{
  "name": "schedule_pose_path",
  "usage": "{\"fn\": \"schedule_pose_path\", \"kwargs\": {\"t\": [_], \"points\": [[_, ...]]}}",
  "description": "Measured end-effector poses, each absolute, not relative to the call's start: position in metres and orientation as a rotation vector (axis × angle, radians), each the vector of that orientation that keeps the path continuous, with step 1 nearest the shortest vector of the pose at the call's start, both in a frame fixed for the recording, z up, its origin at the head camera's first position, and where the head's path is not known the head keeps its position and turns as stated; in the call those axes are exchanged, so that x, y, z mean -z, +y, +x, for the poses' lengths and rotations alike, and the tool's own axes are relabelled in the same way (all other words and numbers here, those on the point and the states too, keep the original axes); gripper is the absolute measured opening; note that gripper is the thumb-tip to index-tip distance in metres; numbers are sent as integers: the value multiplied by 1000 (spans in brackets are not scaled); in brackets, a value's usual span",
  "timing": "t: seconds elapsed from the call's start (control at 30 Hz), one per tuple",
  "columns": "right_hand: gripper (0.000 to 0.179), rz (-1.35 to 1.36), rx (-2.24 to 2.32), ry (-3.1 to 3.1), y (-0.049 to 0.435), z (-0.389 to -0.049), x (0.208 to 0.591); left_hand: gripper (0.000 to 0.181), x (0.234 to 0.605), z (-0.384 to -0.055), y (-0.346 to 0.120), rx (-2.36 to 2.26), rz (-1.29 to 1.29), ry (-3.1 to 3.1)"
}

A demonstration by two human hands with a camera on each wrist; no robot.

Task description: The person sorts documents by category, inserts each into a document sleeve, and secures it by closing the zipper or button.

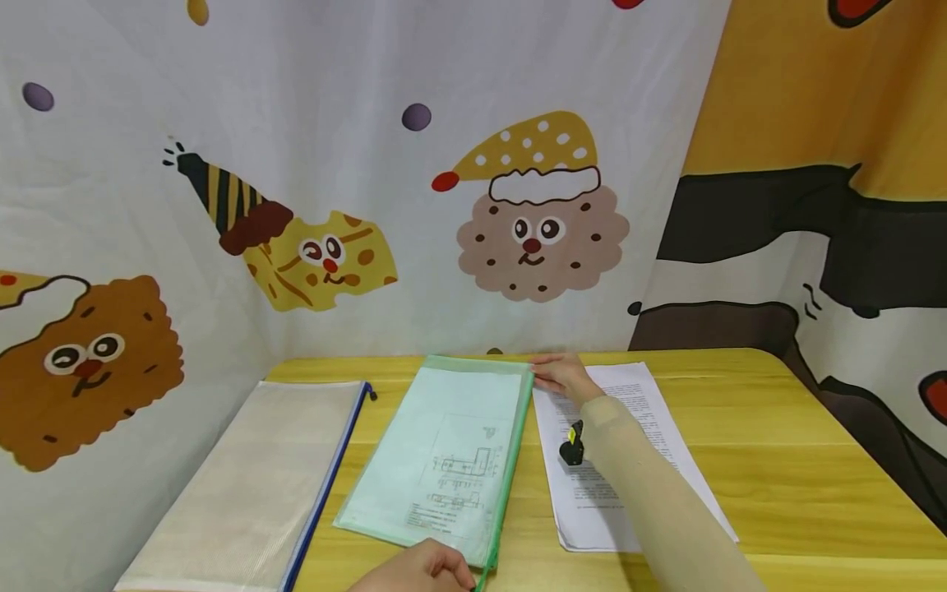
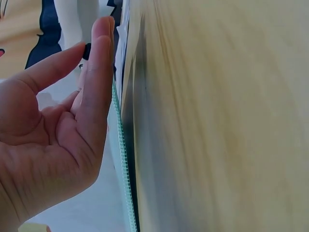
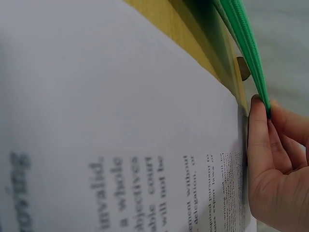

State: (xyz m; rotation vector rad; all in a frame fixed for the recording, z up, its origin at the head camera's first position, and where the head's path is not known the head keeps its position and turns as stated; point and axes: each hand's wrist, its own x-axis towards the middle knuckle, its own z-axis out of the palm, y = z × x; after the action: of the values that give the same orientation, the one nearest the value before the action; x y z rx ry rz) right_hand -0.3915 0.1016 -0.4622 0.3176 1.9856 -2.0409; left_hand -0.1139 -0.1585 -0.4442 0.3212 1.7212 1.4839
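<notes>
Pinching green folder by corner at back edge of bench was right grip; left grip, at folder's near end, seemingly pinched small dark tab, partly hidden.

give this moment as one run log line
right hand: pinching green folder, far corner; left hand: at near corner, grip unclear; printed sheets: right of green folder; blue-edged folder: left of it

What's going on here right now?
A person's right hand pinches the far right corner of a green zip folder with a drawing sheet inside. The left hand is at its near right corner, beside the zip; its grip is unclear. A blue-edged folder lies to the left, and printed papers to the right.
</notes>
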Motion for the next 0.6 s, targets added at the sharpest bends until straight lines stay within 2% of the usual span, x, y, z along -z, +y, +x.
{"fn": "schedule_pose_path", "kwargs": {"t": [0.2, 0.37, 0.6], "points": [[37, 304, 2039, 1986, 103, -393, 463, 19, 442, -113, -157, -1388, 420, 1777], [38, 302, 2044, 1986, 103, -393, 463, 33, 442, -114, -158, -1278, 528, 1801], [37, 313, 2048, 1999, 104, -392, 463, 32, 441, -114, -161, -1231, 549, 1834]]}}
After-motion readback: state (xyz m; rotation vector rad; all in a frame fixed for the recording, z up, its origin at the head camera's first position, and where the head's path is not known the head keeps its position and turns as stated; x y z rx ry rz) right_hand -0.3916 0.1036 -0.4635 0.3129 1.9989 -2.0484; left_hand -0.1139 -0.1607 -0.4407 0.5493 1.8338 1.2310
